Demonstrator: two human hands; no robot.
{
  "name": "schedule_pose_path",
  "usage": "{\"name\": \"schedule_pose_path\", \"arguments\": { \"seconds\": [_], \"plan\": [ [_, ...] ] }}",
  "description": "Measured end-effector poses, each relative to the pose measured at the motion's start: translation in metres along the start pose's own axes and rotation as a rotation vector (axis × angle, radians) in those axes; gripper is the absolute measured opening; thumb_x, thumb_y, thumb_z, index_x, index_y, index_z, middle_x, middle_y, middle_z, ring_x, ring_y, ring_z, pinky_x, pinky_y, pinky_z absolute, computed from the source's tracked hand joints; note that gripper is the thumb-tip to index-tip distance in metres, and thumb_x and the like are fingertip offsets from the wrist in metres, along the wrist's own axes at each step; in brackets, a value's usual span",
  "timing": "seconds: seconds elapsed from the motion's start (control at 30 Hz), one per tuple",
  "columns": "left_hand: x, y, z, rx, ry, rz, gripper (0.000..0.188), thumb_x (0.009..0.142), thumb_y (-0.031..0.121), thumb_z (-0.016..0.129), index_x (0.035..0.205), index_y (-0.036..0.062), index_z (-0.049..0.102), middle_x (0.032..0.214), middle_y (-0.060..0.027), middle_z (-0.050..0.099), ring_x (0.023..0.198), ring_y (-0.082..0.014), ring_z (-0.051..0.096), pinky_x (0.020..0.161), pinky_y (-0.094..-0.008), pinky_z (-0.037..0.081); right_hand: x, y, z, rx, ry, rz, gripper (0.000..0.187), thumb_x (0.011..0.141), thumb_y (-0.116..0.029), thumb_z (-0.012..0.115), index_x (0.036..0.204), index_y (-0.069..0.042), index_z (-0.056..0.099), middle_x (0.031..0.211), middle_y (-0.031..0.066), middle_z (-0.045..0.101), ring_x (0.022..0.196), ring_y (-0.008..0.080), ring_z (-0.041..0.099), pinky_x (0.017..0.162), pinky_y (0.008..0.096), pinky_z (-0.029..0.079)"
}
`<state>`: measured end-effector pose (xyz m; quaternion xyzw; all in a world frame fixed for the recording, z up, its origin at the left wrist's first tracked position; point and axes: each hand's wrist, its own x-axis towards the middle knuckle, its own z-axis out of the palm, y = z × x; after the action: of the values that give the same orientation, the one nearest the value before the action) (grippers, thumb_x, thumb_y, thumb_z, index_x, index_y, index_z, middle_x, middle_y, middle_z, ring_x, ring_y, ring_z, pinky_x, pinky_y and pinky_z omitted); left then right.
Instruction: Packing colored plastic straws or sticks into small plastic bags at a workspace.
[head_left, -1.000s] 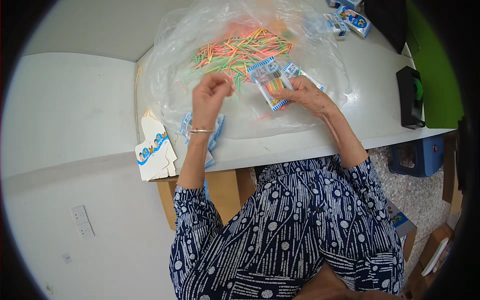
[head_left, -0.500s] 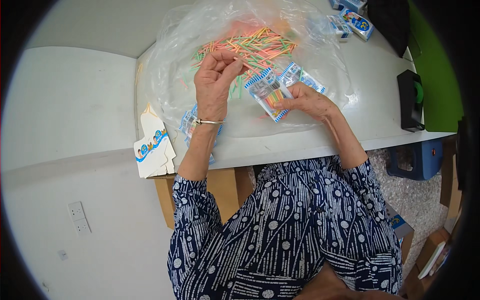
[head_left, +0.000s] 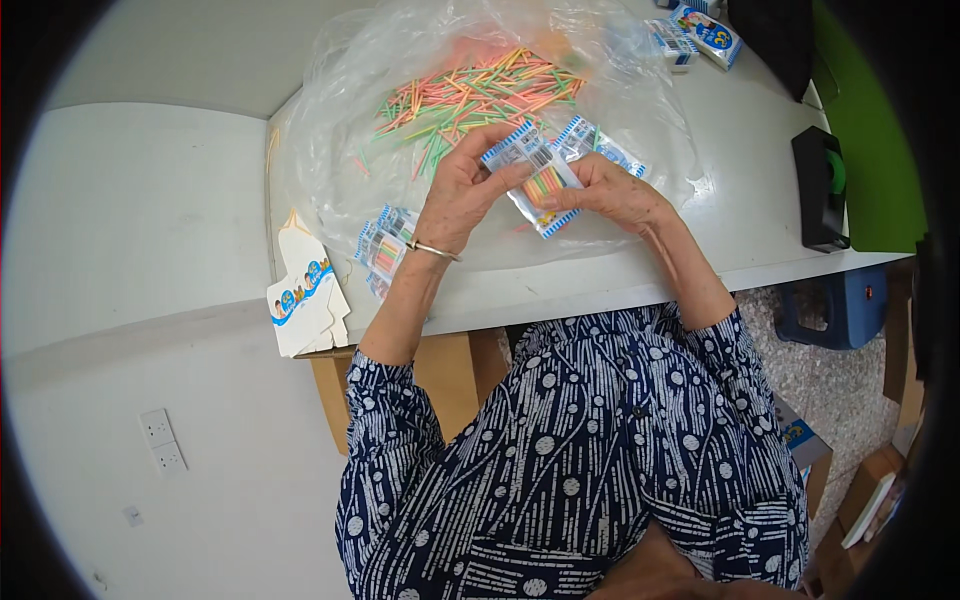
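Both of my hands are at a small clear packet (head_left: 543, 186) with blue-striped ends, and thin pink, yellow and green sticks show inside it. My right hand (head_left: 622, 198) grips its right side, thumb across the front. At its upper left edge, my left hand (head_left: 462, 192) is closed, with the thumb on the front and the fingers partly behind. Just beyond lies a loose pile of pastel sticks (head_left: 485, 92) on a large clear plastic bag (head_left: 345, 110). Another striped packet (head_left: 622, 158) lies behind my right hand. More filled packets (head_left: 383, 243) rest beside my left wrist.
Flat printed white cartons (head_left: 305, 305) lie at the table's left corner. Small blue-and-white boxes (head_left: 712, 38) stand at the far right. A black tape dispenser (head_left: 818, 190) sits by a green panel (head_left: 875, 130). Below the table's right side is a blue stool (head_left: 835, 315).
My left hand has moved from over the stick pile down and right to the packet, its thumb now on the packet's front. My right hand keeps its hold.
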<state>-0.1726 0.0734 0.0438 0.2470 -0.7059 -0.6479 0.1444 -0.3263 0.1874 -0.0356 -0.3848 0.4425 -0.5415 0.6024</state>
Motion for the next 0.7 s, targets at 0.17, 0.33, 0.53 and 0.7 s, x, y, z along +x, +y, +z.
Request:
{"name": "schedule_pose_path", "arguments": {
  "seconds": [0.17, 0.33, 0.53, 0.7],
  "plan": [
    [-0.004, -0.004, 0.001, -0.013, 0.039, 0.131, 0.048, 0.081, 0.001, 0.066, 0.120, 0.0042, 0.039, 0.100, -0.0113, 0.062, 0.091, -0.0118, 0.060, 0.076, -0.0245, 0.048, 0.001, -0.009, 0.011, 0.026, -0.016, 0.005, 0.035, 0.076, -0.029, 0.075, 0.093, 0.001, 0.067, 0.082, 0.0057, 0.066, 0.073, 0.0092, 0.061, 0.061, 0.0230, 0.048],
    [-0.004, -0.014, 0.005, 0.053, 0.071, 0.214, 0.048, 0.079, 0.001, 0.066, 0.119, 0.0037, 0.040, 0.099, -0.0121, 0.063, 0.088, -0.0134, 0.060, 0.074, -0.0245, 0.049, 0.005, 0.003, 0.008, -0.001, 0.016, -0.013, 0.035, 0.075, -0.028, 0.076, 0.089, 0.003, 0.066, 0.079, 0.0069, 0.066, 0.069, 0.0101, 0.063, 0.054, 0.0218, 0.048],
    [-0.008, -0.017, 0.002, 0.204, 0.110, 0.191, 0.046, 0.079, 0.006, 0.067, 0.118, 0.0044, 0.043, 0.094, -0.0103, 0.062, 0.084, -0.0139, 0.060, 0.070, -0.0259, 0.049, 0.000, -0.005, 0.016, -0.011, 0.041, -0.007, 0.032, 0.076, -0.028, 0.074, 0.090, -0.001, 0.067, 0.079, 0.0048, 0.066, 0.071, 0.0089, 0.062, 0.058, 0.0221, 0.048],
    [-0.008, -0.027, 0.003, 0.262, 0.146, 0.250, 0.047, 0.078, 0.007, 0.067, 0.118, 0.0038, 0.044, 0.089, -0.0099, 0.060, 0.080, -0.0149, 0.061, 0.066, -0.0279, 0.050, 0.003, 0.002, 0.019, 0.005, 0.036, 0.007, 0.032, 0.077, -0.028, 0.073, 0.093, -0.002, 0.068, 0.080, 0.0034, 0.066, 0.071, 0.0087, 0.060, 0.062, 0.0222, 0.047]
  ]
}}
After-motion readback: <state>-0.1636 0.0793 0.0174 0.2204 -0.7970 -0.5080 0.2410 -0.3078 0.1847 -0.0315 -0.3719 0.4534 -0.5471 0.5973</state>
